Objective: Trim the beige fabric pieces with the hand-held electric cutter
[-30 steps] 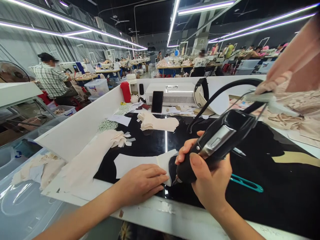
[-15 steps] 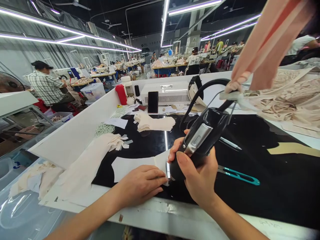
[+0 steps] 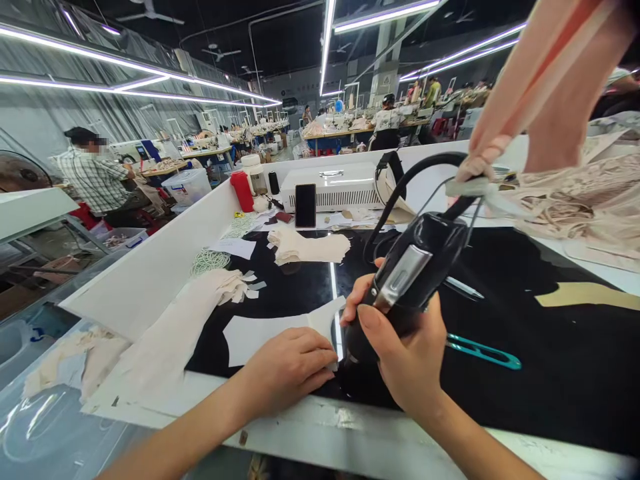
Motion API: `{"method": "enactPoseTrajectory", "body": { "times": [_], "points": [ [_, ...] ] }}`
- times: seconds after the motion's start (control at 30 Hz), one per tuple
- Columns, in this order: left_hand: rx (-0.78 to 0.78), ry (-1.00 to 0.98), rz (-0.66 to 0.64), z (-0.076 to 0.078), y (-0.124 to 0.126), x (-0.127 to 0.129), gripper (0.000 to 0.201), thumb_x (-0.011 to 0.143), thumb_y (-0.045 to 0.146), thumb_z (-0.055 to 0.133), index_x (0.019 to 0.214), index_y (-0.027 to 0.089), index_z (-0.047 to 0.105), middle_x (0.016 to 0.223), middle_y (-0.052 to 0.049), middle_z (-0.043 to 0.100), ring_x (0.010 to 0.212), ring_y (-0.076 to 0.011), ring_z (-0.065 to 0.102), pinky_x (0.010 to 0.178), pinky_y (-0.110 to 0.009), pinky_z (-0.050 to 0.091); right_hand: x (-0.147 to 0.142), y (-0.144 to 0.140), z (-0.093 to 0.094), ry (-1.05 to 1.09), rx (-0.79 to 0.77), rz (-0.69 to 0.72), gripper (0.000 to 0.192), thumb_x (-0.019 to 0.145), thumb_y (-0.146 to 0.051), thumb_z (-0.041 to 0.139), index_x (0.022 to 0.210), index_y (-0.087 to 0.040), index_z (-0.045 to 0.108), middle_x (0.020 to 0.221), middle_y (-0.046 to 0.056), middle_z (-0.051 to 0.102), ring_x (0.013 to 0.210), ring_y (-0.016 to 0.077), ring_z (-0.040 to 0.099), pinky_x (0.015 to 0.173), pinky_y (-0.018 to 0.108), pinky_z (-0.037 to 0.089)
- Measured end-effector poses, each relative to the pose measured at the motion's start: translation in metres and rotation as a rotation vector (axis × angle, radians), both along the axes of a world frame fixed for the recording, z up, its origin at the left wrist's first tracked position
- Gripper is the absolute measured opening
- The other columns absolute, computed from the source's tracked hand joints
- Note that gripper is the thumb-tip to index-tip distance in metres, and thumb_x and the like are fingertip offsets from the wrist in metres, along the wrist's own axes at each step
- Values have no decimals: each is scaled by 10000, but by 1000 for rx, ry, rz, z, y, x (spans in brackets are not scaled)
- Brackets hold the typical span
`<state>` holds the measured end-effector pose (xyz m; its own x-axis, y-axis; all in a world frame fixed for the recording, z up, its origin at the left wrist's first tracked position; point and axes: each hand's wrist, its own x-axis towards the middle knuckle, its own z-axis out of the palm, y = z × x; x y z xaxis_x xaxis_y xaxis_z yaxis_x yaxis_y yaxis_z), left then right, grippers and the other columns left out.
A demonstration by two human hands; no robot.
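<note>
head — right hand [image 3: 405, 353] grips cutter [image 3: 405, 280] — tip hidden | left hand [image 3: 287, 367] flat on paper [image 3: 265, 330]

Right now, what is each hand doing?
Left hand: open, flat on the white piece.
Right hand: closed around the black handheld tool.

My left hand [image 3: 287, 367] flat on paper pattern piece [image 3: 260, 330] at near edge of counter [image 3: 350, 427]. My right hand [image 3: 405, 353] just right of it, wrapped around handheld tool [image 3: 407, 277], tip down at piece's right edge. Snips [image 3: 483, 352] on counter right of right hand. Fabric stack [image 3: 307, 247] behind pattern piece; phone [image 3: 305, 205] leaning on machine box [image 3: 335, 187] behind that. Fabric strips [image 3: 170, 327] left of pattern piece. Red bottle [image 3: 243, 190] far left, beside box.
</note>
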<state>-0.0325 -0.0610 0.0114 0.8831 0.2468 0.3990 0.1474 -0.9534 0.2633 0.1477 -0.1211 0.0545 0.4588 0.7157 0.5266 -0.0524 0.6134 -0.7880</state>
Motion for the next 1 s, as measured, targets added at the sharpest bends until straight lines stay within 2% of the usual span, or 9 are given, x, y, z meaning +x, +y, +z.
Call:
{"method": "enactPoseTrajectory", "body": {
  "times": [0.3, 0.47, 0.57, 0.67, 0.73, 0.77, 0.87, 0.93, 1.0],
  "points": [
    [54, -8, -5, -1, 2, 6, 252, 1146, 220, 502, 1034, 160, 719, 968, -44, 747, 858, -190, 689, 803, -310, 565, 18, -6, 6, -202, -41, -104, 322, 922, -392, 807, 1110, -293, 566, 946, -19, 706, 742, 174, 694, 726, 357, 624],
    [30, -5, -7, 4, 2, 6, 264, 1149, 236, 503, 1028, 163, 725, 975, -45, 754, 881, -185, 694, 825, -291, 563, 33, -9, 12, -428, -84, -382, 507, 925, -488, 776, 1318, -241, 574, 1109, 84, 689, 964, 270, 690, 871, 479, 612],
    [-38, -7, 1, 4, 3, 4, 251, 1141, 220, 517, 1018, 167, 730, 996, -46, 761, 913, -188, 697, 844, -284, 557, 42, -11, 9, -602, -83, -554, 534, 965, -496, 720, 1404, -224, 587, 1177, 135, 656, 1090, 334, 646, 911, 535, 586],
    [-152, -9, 35, 2, 2, 2, 192, 1111, 193, 572, 1011, 175, 735, 1052, -46, 771, 981, -195, 700, 905, -287, 550, 49, -17, 0, -618, -23, -668, 656, 974, -404, 740, 1561, -275, 478, 1346, 162, 596, 1244, 370, 598, 970, 555, 565],
    [-259, -21, 87, 1, 1, 1, 148, 1082, 173, 613, 1007, 185, 740, 1078, -41, 772, 1011, -191, 700, 937, -282, 541, 52, -25, -9, -584, 32, -758, 642, 952, -329, 777, 1530, -286, 500, 1316, 154, 601, 1231, 372, 598, 978, 551, 543],
    [-324, -31, 116, 1, 1, 1, 139, 1068, 163, 627, 995, 190, 743, 1073, -36, 771, 1011, -186, 702, 939, -274, 537, 52, -29, -14, -598, 56, -783, 534, 949, -294, 779, 1439, -279, 567, 1243, 136, 626, 1172, 356, 616, 957, 526, 535],
    [-531, -81, 200, 1, -1, 2, 158, 1037, 155, 637, 928, 202, 741, 1025, -22, 765, 985, -168, 706, 917, -253, 529, 47, -41, -29, -854, 67, -586, 114, 1000, -204, 697, 1085, -262, 647, 957, 40, 683, 892, 243, 654, 843, 394, 497],
    [-630, -133, 253, 2, -1, 3, 173, 1025, 179, 641, 883, 205, 735, 1013, -20, 765, 973, -166, 711, 908, -250, 527, 38, -45, -42, -1012, 11, -343, 95, 1027, -181, 653, 976, -258, 631, 858, -7, 690, 807, 196, 650, 797, 350, 469],
    [-685, -179, 298, 2, 0, 4, 182, 1014, 214, 649, 851, 205, 730, 1017, -24, 768, 974, -171, 714, 911, -254, 526, 27, -46, -55, -1041, -102, -205, 141, 1037, -193, 646, 914, -255, 620, 826, -25, 688, 774, 181, 645, 769, 337, 455]
  ]
}}
